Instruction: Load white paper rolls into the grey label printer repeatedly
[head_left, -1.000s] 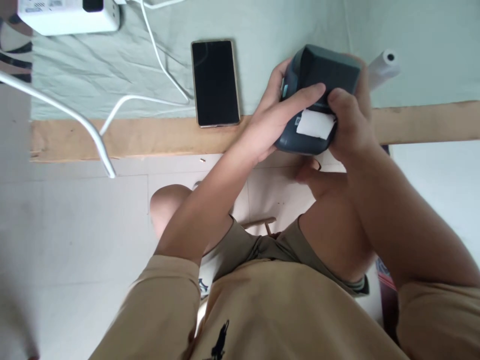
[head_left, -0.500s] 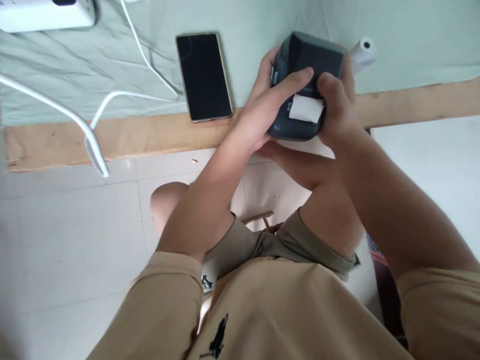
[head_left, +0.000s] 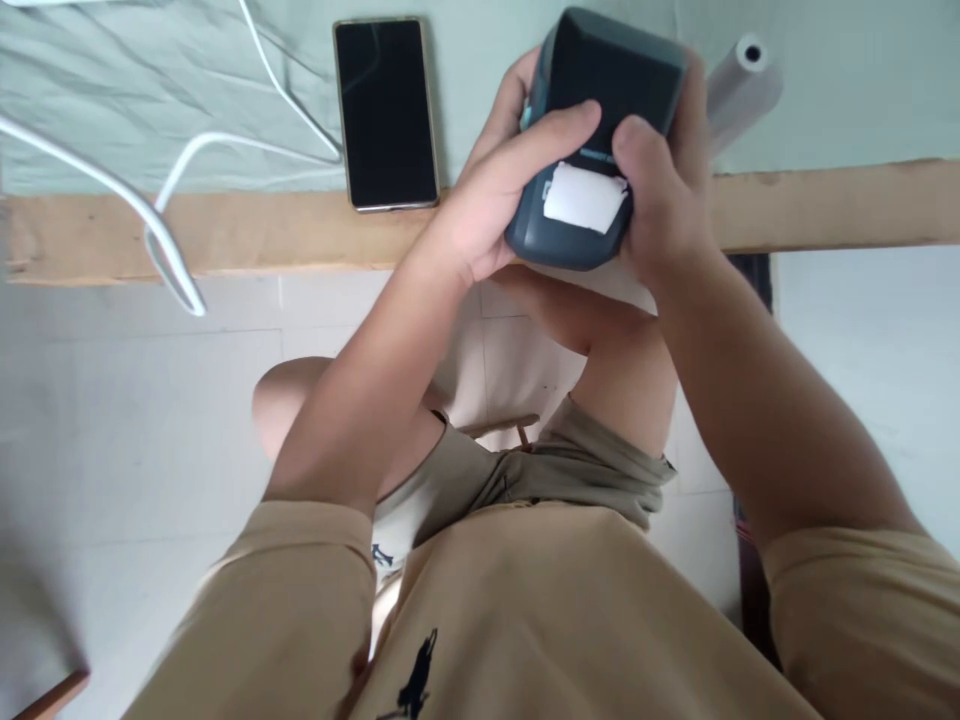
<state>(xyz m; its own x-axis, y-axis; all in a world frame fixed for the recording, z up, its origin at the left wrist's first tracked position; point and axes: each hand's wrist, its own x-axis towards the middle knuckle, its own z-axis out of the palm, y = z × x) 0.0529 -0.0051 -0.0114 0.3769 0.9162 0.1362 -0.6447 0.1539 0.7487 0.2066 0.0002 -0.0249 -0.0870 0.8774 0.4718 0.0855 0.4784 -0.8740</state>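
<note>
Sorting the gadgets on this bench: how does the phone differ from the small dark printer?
The phone lies flat on the green cloth, untouched; the printer is held up off it by the left hand and right hand. The phone is thin and flat, the printer boxy. White paper shows at the printer's slot; the phone's screen is blank. Both are dark.

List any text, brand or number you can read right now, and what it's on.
Dark printer, held in left hand and right hand: a pale line of print above the paper slip, too blurred to read.
Phone: screen dark, no text.
Shirt: dark figure logo, no words.
</note>
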